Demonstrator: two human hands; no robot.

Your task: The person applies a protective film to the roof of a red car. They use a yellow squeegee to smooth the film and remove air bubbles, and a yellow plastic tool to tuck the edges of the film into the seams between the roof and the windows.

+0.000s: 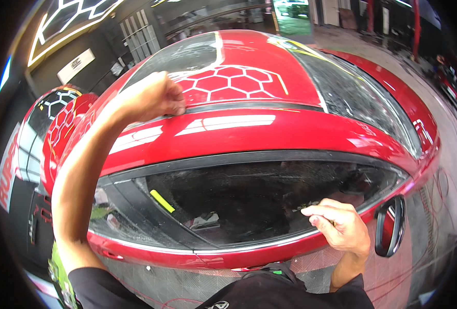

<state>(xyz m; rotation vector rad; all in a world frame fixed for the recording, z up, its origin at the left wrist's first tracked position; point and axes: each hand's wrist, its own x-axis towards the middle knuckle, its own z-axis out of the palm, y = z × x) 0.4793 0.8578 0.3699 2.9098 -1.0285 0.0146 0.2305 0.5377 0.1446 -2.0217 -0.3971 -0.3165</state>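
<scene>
A red car stands before me, its roof (259, 51) reflecting hexagon-shaped lights. Over the roof's near side, my left hand (159, 98) is closed with its fingers bent down at the black roof strip (254, 106); whatever lies between the fingertips is hidden. Lower right, in front of the dark side window (238, 201), my right hand (339, 224) is closed in a pinch of thumb and forefinger. Anything in that pinch is too small to make out. A short yellow-green strip (162, 201) sits on the side window's left part.
The side mirror (390, 226) sticks out close to my right hand. Beyond the roof is the windshield (352, 87). Red hoses (442, 190) lie on the floor at the right. Another red car (452, 85) is parked at the far right.
</scene>
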